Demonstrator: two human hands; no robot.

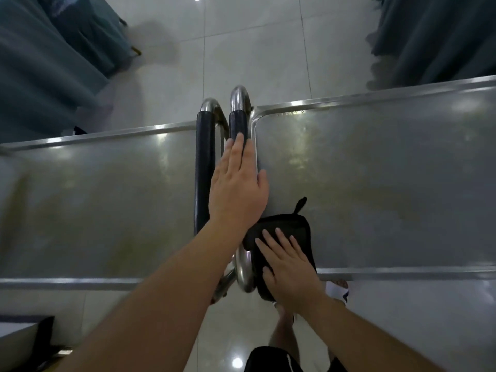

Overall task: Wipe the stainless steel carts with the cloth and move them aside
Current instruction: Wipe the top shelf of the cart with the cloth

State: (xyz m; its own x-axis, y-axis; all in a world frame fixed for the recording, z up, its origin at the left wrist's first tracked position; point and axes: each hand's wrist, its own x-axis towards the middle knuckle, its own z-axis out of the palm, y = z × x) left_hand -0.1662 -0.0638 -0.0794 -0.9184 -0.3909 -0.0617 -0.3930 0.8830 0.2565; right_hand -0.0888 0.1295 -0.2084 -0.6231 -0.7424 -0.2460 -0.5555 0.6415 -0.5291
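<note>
Two stainless steel carts stand end to end, the left cart [94,205] and the right cart [389,183], with their handles side by side in the middle. My left hand [237,189] lies flat with straight fingers on the right cart's black-padded handle [237,124]. The left cart's handle [205,162] runs just left of it. My right hand [288,267] presses flat on a folded black cloth [284,226] at the near left corner of the right cart's top. Part of the cloth hangs over the cart's near edge.
Dark teal draped fabric hangs at the far left [53,57] and far right [434,36] beyond the carts. Glossy pale floor tiles [255,49] lie between them. My feet [338,288] stand close to the near edge. A dark object sits at the lower left [35,342].
</note>
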